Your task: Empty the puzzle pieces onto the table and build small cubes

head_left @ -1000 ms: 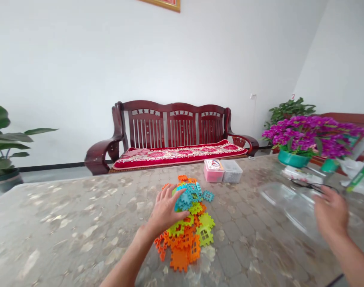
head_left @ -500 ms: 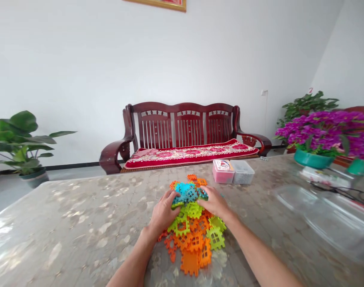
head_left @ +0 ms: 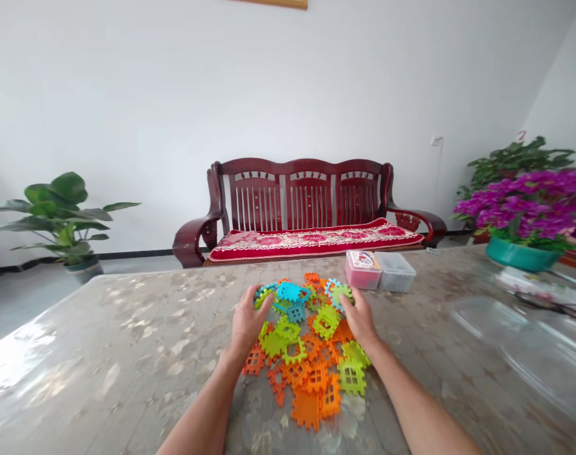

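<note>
A loose pile of flat plastic interlocking building tiles (head_left: 311,373) with notched edges lies on the table, in orange, lime green and blue. At the pile's far left edge, my left hand (head_left: 247,319) grips a few blue and green tiles (head_left: 264,294) between thumb and fingers. My right hand (head_left: 364,321) pinches a lime green tile (head_left: 339,294) at the far right, with a light blue tile showing behind it. Between the hands lie a bright blue tile (head_left: 289,291) and a darker blue window tile (head_left: 296,312). My fingertips are partly hidden behind the tiles.
Beyond the pile stand a pink lidded box (head_left: 362,272) and a clear plastic box (head_left: 396,273). Clear plastic lids or trays (head_left: 544,360) lie at the right, near a pot of purple flowers (head_left: 525,249). A wooden bench (head_left: 309,196) stands behind the table (head_left: 127,354).
My hands have moved apart, left hand outward with tiles, right hand outward with a green tile lifted into view. Blue and green tiles between them have spread. The camera has turned slightly left.
</note>
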`<action>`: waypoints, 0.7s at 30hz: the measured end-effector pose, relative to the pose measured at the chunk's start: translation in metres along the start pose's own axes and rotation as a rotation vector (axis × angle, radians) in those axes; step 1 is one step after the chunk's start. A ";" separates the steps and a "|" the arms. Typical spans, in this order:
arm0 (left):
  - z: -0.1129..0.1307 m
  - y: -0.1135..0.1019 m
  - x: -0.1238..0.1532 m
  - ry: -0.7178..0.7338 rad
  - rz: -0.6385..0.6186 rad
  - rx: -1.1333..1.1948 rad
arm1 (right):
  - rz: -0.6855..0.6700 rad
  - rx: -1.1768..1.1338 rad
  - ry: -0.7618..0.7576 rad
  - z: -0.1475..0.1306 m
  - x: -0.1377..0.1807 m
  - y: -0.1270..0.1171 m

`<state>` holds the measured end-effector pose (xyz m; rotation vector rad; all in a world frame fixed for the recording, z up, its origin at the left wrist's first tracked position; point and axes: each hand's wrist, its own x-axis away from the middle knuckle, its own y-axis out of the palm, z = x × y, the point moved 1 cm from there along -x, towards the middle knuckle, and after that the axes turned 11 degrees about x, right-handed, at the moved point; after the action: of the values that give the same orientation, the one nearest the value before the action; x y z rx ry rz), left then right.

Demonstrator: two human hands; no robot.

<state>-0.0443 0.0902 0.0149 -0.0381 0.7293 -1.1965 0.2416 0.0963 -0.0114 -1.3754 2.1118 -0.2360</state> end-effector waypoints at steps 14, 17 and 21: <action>0.029 0.001 0.013 0.263 -0.165 -0.125 | -0.258 0.403 -0.451 -0.014 0.019 -0.006; 0.056 0.009 0.022 0.401 -0.374 -0.095 | -0.263 0.608 -0.444 -0.014 0.022 -0.005; 0.086 0.020 0.041 0.538 -0.792 0.068 | -0.261 0.746 -0.351 -0.015 0.022 -0.006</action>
<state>0.0253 0.0337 0.0537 0.0614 1.2010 -2.0280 0.2313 0.0719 -0.0046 -1.1145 1.3388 -0.7422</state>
